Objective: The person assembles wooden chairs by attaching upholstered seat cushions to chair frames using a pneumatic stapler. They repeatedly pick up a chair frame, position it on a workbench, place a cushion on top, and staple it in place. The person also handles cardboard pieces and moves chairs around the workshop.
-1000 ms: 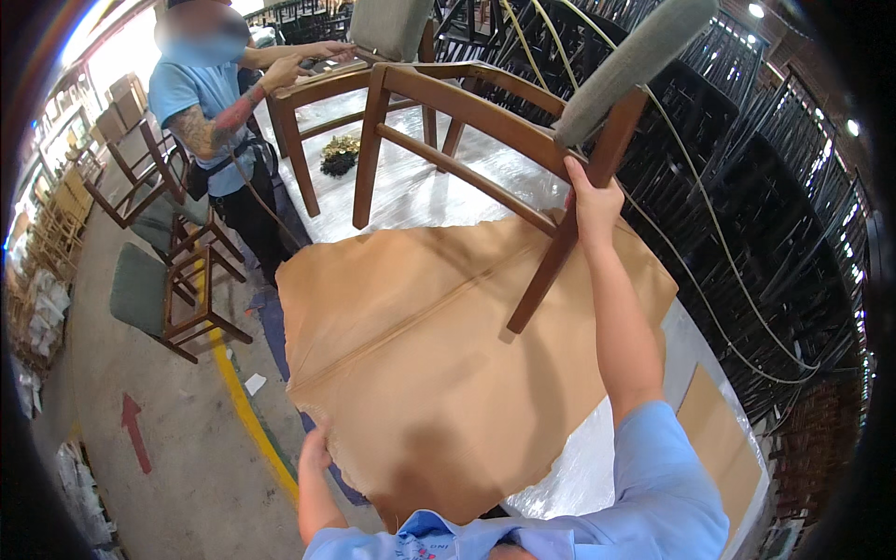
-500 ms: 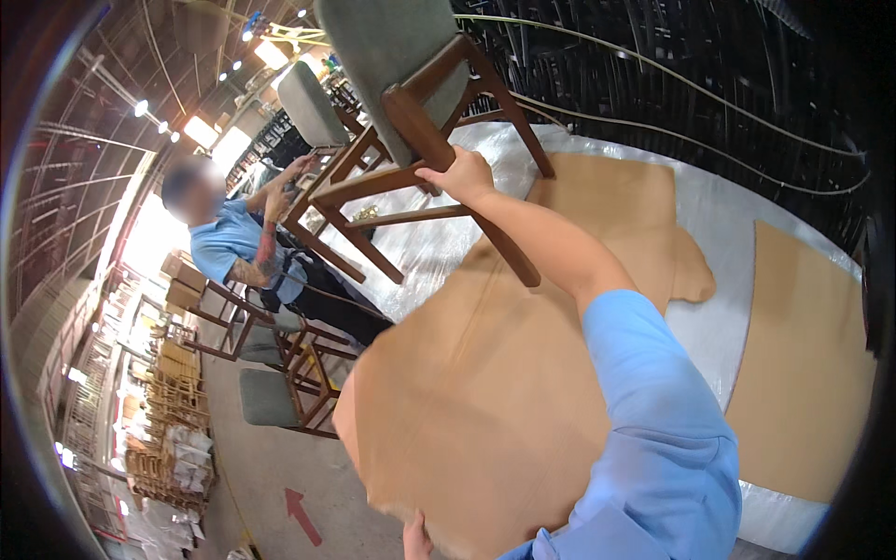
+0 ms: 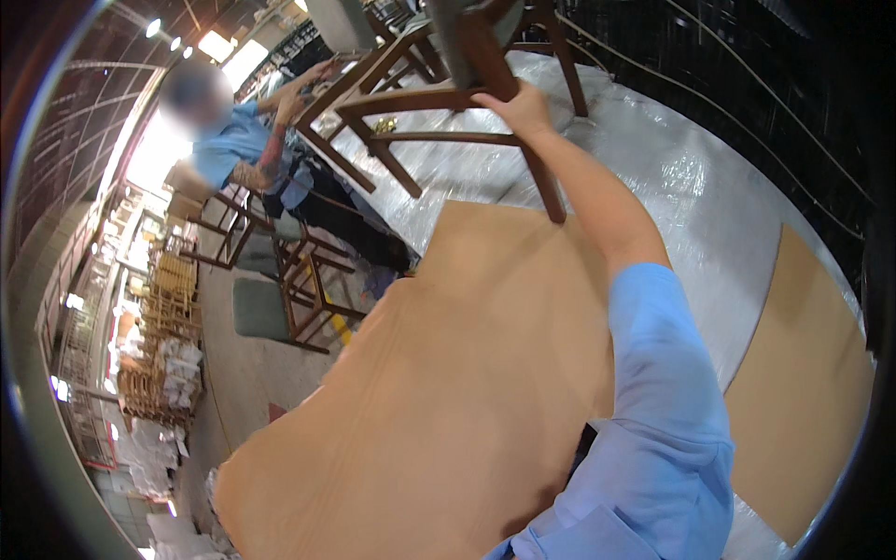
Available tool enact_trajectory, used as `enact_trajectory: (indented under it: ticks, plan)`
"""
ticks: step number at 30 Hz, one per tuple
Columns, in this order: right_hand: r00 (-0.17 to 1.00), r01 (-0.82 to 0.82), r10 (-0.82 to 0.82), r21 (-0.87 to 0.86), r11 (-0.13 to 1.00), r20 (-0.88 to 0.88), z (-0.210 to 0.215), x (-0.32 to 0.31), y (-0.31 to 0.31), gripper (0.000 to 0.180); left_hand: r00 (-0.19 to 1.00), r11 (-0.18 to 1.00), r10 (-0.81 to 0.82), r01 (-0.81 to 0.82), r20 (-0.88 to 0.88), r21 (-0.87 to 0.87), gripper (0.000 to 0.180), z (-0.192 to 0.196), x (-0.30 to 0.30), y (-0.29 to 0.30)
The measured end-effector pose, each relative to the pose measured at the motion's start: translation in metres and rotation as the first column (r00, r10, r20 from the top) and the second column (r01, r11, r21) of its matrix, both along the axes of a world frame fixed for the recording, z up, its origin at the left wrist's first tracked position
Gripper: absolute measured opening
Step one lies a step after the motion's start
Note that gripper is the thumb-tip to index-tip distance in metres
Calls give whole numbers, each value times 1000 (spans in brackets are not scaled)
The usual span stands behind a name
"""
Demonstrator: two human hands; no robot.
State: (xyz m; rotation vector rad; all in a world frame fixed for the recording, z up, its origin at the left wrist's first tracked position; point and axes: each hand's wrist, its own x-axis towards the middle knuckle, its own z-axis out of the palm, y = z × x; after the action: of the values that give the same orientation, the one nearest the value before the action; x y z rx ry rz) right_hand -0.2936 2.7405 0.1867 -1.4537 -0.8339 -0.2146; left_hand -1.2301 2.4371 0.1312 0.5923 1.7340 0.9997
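Observation:
My right hand (image 3: pixel 523 110) is closed round the frame of a dark brown wooden chair (image 3: pixel 425 99) with grey upholstery, at the far middle. The chair stands on a table wrapped in clear plastic (image 3: pixel 686 196). In front of me a large sheet of brown cardboard (image 3: pixel 467 345) stretches from beside the chair's near leg down to the lower edge. My left hand is out of view.
Beyond my chair stands another grey chair (image 3: pixel 338 23), with a co-worker in blue (image 3: pixel 219 145) reaching toward it. More chairs (image 3: pixel 261 308) stand on the floor at left. A second cardboard piece (image 3: pixel 803 373) lies on the table's right side. Black strips hang behind.
The cardboard sheet has shifted down and left, baring plastic-covered table near the chair. My left hand, earlier at the sheet's lower edge, has left view. The right hand keeps hold of the chair.

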Motion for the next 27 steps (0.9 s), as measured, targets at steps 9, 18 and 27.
enact_trajectory:
  ticks: [9,18,27]
  plan:
    - [966,180,-241,-436,882,-89,3,-38,-55,102,976,981,184,-175,-116,80,56,103,-132,-148]
    - [943,-77,-119,-551,831,-311,-219,-396,-388,80,993,960,107,-91,-47,265,55,117,-315,-289]
    - [-104,-804,462,347,482,-881,-174,-676,-562,48,995,975,-69,53,71,217,55,22,-337,-261]
